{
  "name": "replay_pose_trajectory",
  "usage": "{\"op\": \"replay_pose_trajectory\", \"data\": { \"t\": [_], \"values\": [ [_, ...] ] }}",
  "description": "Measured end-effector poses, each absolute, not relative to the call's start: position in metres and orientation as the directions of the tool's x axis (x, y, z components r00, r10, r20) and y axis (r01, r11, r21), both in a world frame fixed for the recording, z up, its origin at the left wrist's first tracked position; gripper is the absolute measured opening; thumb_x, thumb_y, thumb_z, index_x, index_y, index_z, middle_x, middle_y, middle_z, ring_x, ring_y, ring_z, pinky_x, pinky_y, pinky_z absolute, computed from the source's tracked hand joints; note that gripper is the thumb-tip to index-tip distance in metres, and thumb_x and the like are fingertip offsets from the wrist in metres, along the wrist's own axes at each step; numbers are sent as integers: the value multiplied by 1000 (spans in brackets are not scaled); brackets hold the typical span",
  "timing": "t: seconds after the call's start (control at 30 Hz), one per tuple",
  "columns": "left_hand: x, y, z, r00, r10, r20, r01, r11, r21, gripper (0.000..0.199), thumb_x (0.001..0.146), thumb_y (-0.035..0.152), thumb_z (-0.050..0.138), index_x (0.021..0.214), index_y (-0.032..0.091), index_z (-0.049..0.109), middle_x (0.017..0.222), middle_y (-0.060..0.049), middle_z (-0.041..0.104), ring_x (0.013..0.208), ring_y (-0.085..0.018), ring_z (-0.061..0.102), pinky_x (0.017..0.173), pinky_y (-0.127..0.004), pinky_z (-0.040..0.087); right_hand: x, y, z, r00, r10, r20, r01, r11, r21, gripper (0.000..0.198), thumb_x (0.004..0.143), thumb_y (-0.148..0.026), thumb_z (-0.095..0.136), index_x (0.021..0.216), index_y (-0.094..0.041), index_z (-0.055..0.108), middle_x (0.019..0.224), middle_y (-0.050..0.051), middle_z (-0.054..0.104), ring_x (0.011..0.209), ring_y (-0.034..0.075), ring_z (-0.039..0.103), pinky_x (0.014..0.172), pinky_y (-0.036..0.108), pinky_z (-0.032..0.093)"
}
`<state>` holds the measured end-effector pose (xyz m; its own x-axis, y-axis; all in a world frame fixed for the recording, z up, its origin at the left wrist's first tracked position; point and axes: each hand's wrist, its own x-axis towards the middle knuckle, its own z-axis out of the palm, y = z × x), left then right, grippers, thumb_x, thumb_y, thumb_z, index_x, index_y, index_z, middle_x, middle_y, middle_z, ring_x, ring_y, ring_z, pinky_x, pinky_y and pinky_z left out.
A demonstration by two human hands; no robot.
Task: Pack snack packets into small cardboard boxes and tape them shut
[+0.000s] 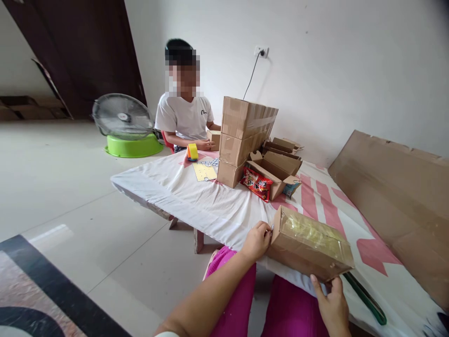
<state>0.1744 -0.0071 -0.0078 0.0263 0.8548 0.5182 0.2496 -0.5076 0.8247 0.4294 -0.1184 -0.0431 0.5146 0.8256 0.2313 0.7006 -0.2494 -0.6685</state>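
Note:
A taped cardboard box (310,255) lies at the front edge of the table, with shiny clear tape across its top. My left hand (258,238) has its fingers curled at the box's left end. Under the front right corner, my right hand (330,299) grips the lower edge between thumb and fingers. Just right of that hand lies a long, narrow green object (368,299), partly hidden by the box. Beyond the box stands an open carton (271,171), with a red snack packet (257,184) leaning on its side.
Closed cartons are stacked (235,140) mid-table. Behind them a person in a white shirt (185,117) holds a small box (213,139). A yellow tape roll (192,152) and a printed sheet (205,171) lie nearby. A large cardboard sheet (396,201) leans at right.

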Motion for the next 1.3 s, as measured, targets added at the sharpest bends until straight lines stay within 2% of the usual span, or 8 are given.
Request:
{"op": "replay_pose_trajectory", "data": {
  "t": [0.17,0.33,0.47,0.53,0.63,0.87,1.17,1.3],
  "values": [
    [173,-9,-7,-144,875,463,179,-437,881,12,85,16,42,80,19,53,58,4,55,51,-10,56,53,-20,45,426,-122,-38,469,841,271,656,-126,-744,67,67,-74,54,106,-20,49,104,14,64,96,31,62,83,43,49],
    [164,-57,8,-169,821,546,205,-512,834,11,86,17,45,78,20,51,71,1,53,65,-12,55,62,-23,47,396,-157,-15,548,624,557,630,130,-765,60,79,-61,59,118,-16,48,119,19,54,104,28,54,91,43,45],
    [167,-88,20,248,471,847,385,-850,360,18,84,9,52,92,22,61,79,-1,57,69,-12,55,64,-23,47,366,-171,18,163,984,73,133,52,-990,54,89,-66,39,102,-17,56,83,9,64,70,18,61,66,32,49],
    [174,-91,21,402,316,859,400,-905,146,21,84,8,55,97,22,62,80,-2,58,67,-13,53,62,-24,46,362,-167,33,-71,989,-129,-74,-134,-988,66,84,-77,36,94,-15,57,74,7,65,55,14,58,53,26,42],
    [187,-89,16,515,232,825,336,-940,54,22,83,7,56,101,19,62,80,-4,58,69,-14,55,63,-26,46,370,-162,46,-169,944,-283,-116,-304,-945,64,71,-78,55,78,-15,55,66,5,65,44,9,53,45,21,33],
    [224,-88,13,602,126,789,170,-985,28,23,85,4,51,99,17,64,82,-5,59,72,-15,57,66,-27,47,410,-172,37,54,960,-275,-6,-275,-961,58,71,-74,59,74,-17,52,58,-2,60,41,6,46,43,20,27],
    [265,-91,10,627,115,771,88,-993,77,22,89,9,47,100,19,63,81,-6,65,74,-16,62,67,-29,52,442,-181,22,44,946,-322,47,-324,-945,43,73,-60,63,72,-19,52,54,-3,59,40,7,44,43,20,32],
    [249,-85,0,560,168,811,105,-986,132,22,87,10,51,102,21,62,83,-6,68,78,-16,67,72,-27,56,522,-182,33,504,853,-138,348,-347,-871,32,81,-50,48,79,-19,57,62,-1,63,47,11,50,50,24,40]
  ]
}}
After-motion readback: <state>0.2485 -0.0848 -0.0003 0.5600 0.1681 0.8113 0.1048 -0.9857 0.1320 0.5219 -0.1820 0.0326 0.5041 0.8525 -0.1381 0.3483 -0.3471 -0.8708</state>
